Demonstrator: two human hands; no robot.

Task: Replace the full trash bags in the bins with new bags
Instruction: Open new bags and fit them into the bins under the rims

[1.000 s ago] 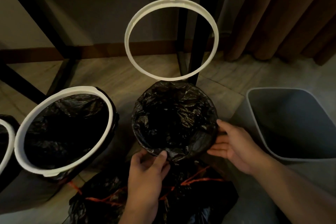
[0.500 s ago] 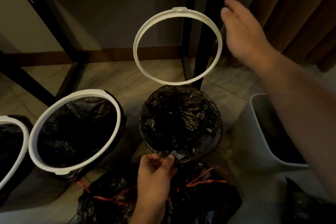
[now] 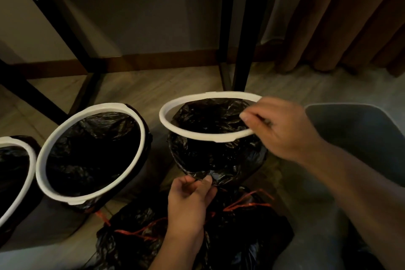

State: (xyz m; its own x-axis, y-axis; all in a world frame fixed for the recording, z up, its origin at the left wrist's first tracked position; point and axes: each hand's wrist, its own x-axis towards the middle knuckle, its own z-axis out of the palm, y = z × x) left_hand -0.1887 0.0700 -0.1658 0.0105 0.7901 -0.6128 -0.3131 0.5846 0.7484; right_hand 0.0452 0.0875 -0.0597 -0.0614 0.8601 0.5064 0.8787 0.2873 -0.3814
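Head view, dim light. I log the white ring in the right hand, whose fingers are curled round the ring's right-hand arc with the thumb on its inner edge. The ring lies close to flat with its opening facing up. It reads as an ellipse with the long axis running left to right. Its near arc crosses above the mouth of the black liner bag, and its far arc sits beyond the bag's far edge (I cannot tell whether it touches the plastic). The ring is plain, smooth and thin, with a small tab on the far arc. The liner is glossy and crumpled, its mouth open upward. The left hand pinches the liner's near edge between thumb and curled fingers. Just left, a second bin wears its own ring over a black liner, and a third bin shows at the frame edge. A grey bin stands to the right. Tied bags with red drawstrings lie nearest the camera.
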